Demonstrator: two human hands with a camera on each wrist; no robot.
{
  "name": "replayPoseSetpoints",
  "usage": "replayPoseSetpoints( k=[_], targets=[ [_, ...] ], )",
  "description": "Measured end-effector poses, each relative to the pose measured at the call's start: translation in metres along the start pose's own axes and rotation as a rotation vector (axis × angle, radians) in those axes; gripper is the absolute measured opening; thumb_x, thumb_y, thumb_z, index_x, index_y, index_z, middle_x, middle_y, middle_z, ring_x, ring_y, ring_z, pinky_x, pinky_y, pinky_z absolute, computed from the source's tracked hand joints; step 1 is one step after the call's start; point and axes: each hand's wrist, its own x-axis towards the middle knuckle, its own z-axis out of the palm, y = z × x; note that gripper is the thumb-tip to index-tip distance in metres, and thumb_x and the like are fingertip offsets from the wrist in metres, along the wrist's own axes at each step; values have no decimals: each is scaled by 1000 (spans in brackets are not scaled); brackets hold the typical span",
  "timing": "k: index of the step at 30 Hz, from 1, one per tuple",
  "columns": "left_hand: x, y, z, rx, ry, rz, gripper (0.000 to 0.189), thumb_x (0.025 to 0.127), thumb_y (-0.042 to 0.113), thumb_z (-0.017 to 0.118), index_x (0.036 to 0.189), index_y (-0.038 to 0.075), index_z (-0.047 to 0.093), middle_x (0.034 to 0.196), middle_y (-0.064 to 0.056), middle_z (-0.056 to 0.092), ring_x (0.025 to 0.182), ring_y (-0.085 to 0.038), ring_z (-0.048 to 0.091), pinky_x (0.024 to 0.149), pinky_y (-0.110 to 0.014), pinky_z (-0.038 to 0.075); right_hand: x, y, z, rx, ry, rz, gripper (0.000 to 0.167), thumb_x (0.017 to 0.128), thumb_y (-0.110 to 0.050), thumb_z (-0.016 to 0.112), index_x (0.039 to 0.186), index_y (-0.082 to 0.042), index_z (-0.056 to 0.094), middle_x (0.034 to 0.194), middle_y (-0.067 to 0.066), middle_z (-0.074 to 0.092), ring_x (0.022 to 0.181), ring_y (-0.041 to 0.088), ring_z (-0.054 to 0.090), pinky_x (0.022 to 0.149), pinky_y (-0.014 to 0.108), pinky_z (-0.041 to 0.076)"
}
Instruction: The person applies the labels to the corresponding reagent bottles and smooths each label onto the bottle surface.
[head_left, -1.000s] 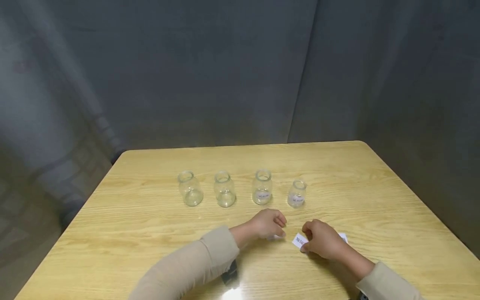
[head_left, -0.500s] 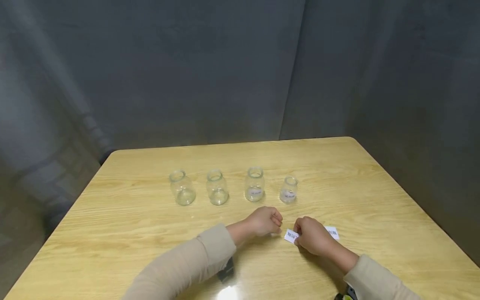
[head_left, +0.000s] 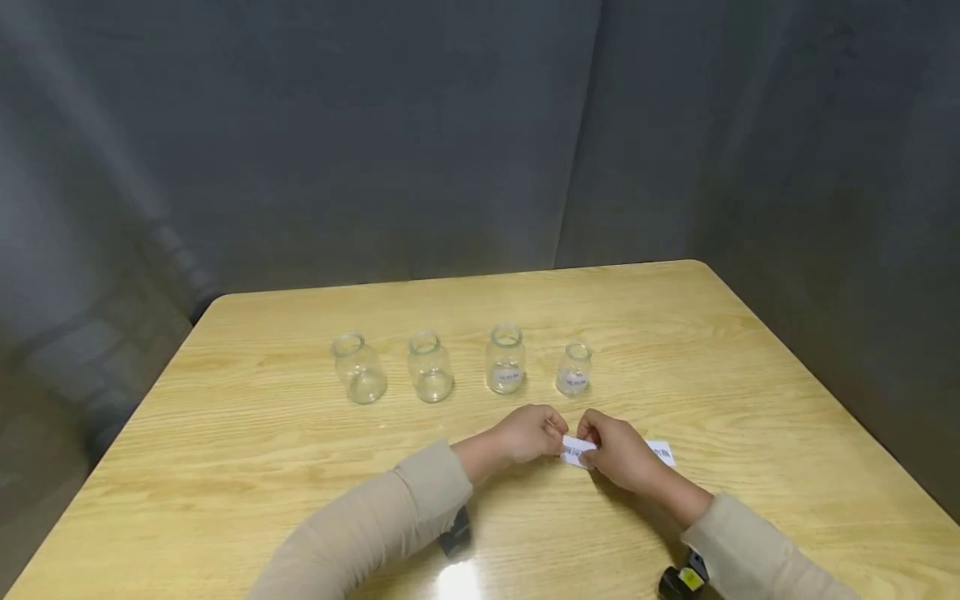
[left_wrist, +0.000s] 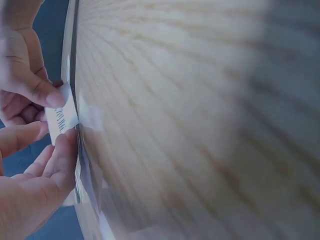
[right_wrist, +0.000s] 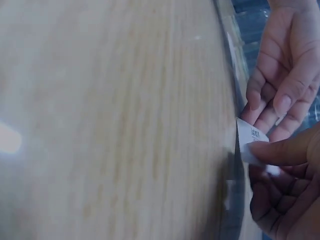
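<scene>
The white printed label (head_left: 573, 451) is between the two hands, low over the worktop (head_left: 225, 467) in front of the row of jars. The right hand (head_left: 618, 450) pinches it, thumb laid over part of the print; the left hand (head_left: 525, 433) has its fingertips at the other end, and whether they grip or only touch, I cannot tell. In the right wrist view the label looks slightly bent, so a pull from both ends could crease or tear it, and if the underside is sticky, which does not show, it could cling to a fingertip or fold onto itself. If the right thumb eases off before the left hand has a sure hold, the label could drop. A second label (head_left: 662, 452) lies just beyond the right hand, partly hidden by it, and a sideways sweep could drag or crumple it. Farther back, the small jar (head_left: 573, 371) stands nearest the fingers; a careless forward reach could tip it, while the three larger jars (head_left: 430, 367) look less exposed.
</scene>
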Motion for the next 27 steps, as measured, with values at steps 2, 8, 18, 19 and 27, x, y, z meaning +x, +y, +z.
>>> replayPoseSetpoints(
  k=[2, 8, 18, 19, 27],
  targets=[
    [0, 0, -3, -20, 36, -3, 18, 76, -5, 58, 94, -3, 54, 77, -7, 56, 64, -15, 53, 55, -22, 46, 4, -1, -2, 46, 19, -22, 20, 72, 8, 62, 81, -4, 49, 64, 1, 44, 53, 12, 39, 44, 21, 33],
    [2, 2, -14, -104, 168, 42, 11, 77, -4, 56, 88, -2, 55, 74, -7, 56, 64, -13, 53, 61, -24, 48, 17, -7, -10, 228, 80, -63, 14, 75, 9, 57, 86, 2, 51, 70, 6, 50, 58, 13, 45, 45, 20, 39],
    [-3, 11, -27, -191, 213, 93, 9, 81, 1, 56, 89, -1, 54, 76, -7, 55, 73, -23, 57, 66, -26, 50, 23, -15, -17, 446, 131, -90, 21, 76, 4, 60, 94, 8, 49, 79, 12, 53, 68, 15, 51, 57, 22, 45],
    [-3, 12, -28, -197, 216, 99, 10, 81, 1, 56, 90, -2, 54, 76, -7, 56, 75, -25, 57, 67, -28, 49, 23, -15, -17, 469, 127, -79, 23, 76, 2, 60, 95, 8, 48, 79, 11, 53, 68, 14, 51, 58, 23, 46],
    [-8, 12, -34, -282, 215, 126, 11, 81, -1, 56, 89, -4, 51, 76, -9, 54, 70, -16, 57, 74, -35, 48, 27, -19, -14, 736, 75, -11, 23, 79, 2, 57, 95, 10, 43, 76, 2, 53, 67, 8, 51, 63, 24, 46]
  ],
)
